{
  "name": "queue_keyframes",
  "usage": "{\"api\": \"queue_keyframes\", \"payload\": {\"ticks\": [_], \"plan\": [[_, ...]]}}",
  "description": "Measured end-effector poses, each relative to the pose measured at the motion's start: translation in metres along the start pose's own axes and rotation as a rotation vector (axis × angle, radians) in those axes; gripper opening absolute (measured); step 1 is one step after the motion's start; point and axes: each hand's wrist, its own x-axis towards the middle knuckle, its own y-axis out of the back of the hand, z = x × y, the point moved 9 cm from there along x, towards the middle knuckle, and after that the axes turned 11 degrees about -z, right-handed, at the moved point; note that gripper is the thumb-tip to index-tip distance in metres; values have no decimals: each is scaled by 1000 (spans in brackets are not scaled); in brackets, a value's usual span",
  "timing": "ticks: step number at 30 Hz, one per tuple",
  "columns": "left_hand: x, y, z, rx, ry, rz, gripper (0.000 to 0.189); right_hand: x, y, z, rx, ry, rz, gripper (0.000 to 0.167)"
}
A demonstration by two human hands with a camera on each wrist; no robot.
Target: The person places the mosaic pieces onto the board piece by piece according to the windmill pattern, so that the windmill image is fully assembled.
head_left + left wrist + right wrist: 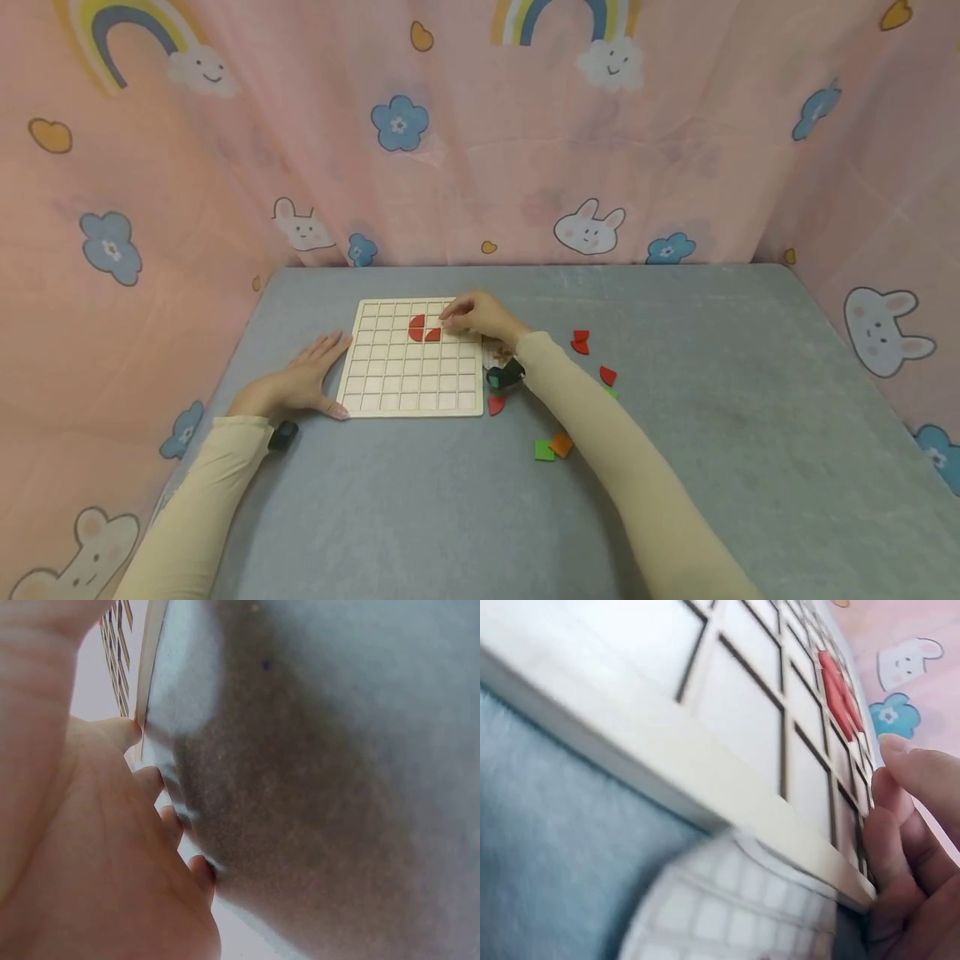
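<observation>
A pale square grid board (408, 402) lies on the table, with three red quarter-circle pieces (416, 334) close together in its upper middle cells. My left hand (300, 382) rests at the board's left side, fingers spread, with fingertips and thumb at the edge. In the left wrist view those fingertips (171, 825) touch down on the cloth beside the board. Over the board's upper right my right hand (476, 315) reaches in, curled fingers just right of the red pieces. Its thumb and forefinger are close together in the right wrist view; whether a piece is between them is hidden.
A printed grid card (727, 907) lies by the board's right edge, partly under my right wrist. Loose red quarter pieces (608, 376), a green square (544, 450) and an orange piece (561, 445) lie around my right forearm. A pink patterned curtain (480, 167) hangs behind the table.
</observation>
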Motion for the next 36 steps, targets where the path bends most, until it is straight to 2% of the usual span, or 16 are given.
{"api": "queue_keyframes", "payload": {"ticks": [5, 14, 24, 32, 36], "plan": [[-1, 2, 2, -2, -17, 9, 137, -11, 15, 0, 60, 18, -1, 25], [-2, 3, 2, -2, -15, 11, 137, -58, 54, 1, -11, -5, 32, 32], [-3, 4, 1, -20, -15, 16, 139, -115, 105, 32, -106, -98, 129, 31], [-3, 2, 1, -4, -17, 5, 137, -152, 111, 55, -153, -94, 115, 33], [-2, 1, 1, -2, -21, 4, 137, -166, 112, 63, -146, -105, 133, 28]]}}
